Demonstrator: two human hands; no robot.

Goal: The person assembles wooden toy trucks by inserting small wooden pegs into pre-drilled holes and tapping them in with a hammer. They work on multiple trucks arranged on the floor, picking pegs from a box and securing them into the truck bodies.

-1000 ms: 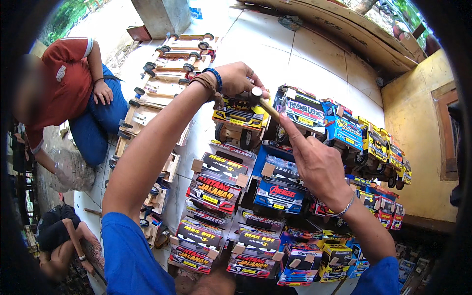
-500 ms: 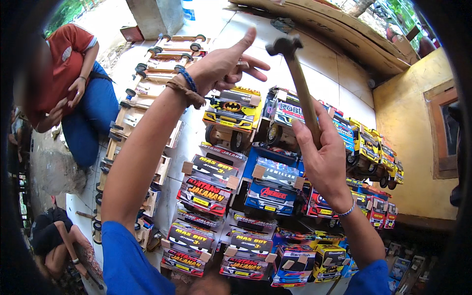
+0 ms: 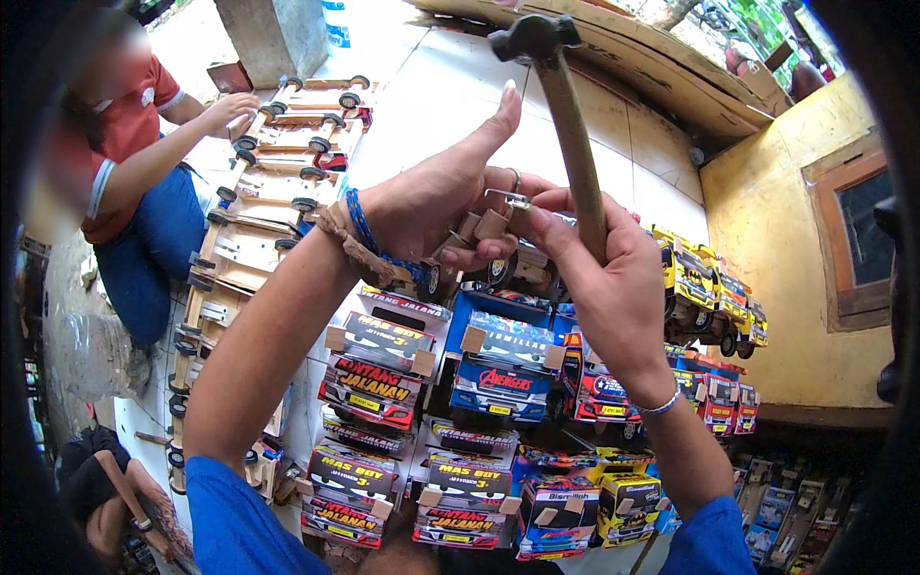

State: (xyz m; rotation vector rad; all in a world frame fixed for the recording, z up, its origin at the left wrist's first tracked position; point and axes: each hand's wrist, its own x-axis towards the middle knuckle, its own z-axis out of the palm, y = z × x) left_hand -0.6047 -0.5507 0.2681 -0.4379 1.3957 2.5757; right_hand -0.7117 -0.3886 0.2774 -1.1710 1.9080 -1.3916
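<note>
My right hand (image 3: 613, 287) grips a hammer (image 3: 575, 144) by its wooden handle, the dark metal head up. Its thumb and forefinger also pinch a small piece with a thin metal pin (image 3: 517, 201), apparently a nail. My left hand (image 3: 436, 211) is palm up with the thumb stretched out, its other fingers curled under small wooden blocks (image 3: 491, 225). Both hands meet over rows of colourful toy trucks. Just below them stand a blue-fronted toy truck (image 3: 503, 379) and a black-and-red one (image 3: 374, 359), each with small wooden blocks on its front.
To the left, wooden toy chassis with black wheels (image 3: 206, 297) lie in a long row. Beside them kneels a person in a red shirt (image 3: 144, 144). Yellow toy trucks (image 3: 704, 287) stand near the yellow wall (image 3: 776, 192). Another person's arm (image 3: 125, 489) shows at lower left.
My hands have come together, the right moving in to the left with the hammer still in it. The view has shifted slightly. The person in red now reaches toward the chassis.
</note>
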